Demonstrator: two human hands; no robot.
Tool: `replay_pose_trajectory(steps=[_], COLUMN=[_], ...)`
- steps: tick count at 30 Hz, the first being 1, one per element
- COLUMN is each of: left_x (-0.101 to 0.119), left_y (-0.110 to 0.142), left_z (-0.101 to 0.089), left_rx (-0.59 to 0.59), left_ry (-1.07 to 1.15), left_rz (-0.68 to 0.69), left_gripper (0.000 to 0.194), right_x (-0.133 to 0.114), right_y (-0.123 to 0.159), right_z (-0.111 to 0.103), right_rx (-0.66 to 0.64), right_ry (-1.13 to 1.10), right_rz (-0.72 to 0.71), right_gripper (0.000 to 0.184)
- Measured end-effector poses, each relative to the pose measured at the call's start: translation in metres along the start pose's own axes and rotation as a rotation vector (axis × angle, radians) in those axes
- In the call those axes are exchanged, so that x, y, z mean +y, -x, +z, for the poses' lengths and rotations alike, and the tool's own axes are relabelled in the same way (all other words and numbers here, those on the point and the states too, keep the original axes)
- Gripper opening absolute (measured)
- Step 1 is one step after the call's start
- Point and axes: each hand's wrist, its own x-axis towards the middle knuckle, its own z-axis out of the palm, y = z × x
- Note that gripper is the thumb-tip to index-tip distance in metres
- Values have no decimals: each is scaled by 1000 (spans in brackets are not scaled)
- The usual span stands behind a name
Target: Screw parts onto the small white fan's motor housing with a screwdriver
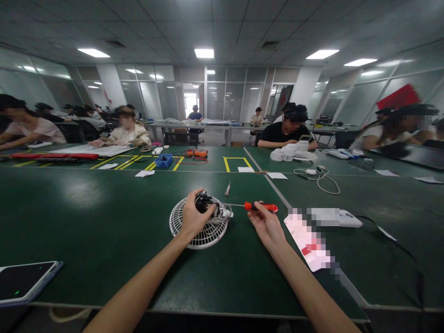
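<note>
On the green table lies a round white fan grille (200,241) with a dark motor assembly (204,201) on top of it. My left hand (194,215) is wrapped round the motor, thumb on its near right side. A screwdriver (261,206) with a red and black handle is gripped by my right hand (266,225). Its shaft points left, and the tip is at the right side of the motor assembly, where pale wires show; whether it sits in a screw I cannot tell. Just beyond the grille lies a small pointed metal-and-white piece (227,188).
A phone (27,280) lies near the front left edge. To the right are a pink-and-white card (305,243) and a white power bank (335,217) with a cable. Farther back are a blue bin (163,160), an orange tool (197,153) and white fan parts (291,151). Several people sit around.
</note>
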Motion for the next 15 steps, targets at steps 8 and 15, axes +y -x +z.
replay_pose_trajectory(steps=[8,15], left_x=[3,5], left_y=[0,-1], left_z=[-1,-3], left_rx=[2,-6], left_ry=[9,7], left_rz=[-19,5], left_gripper=[54,54], right_x=[-4,-5], right_y=[6,3], right_z=[8,3], right_rx=[65,18], right_ry=[-36,44], right_rz=[30,61], right_gripper=[24,28])
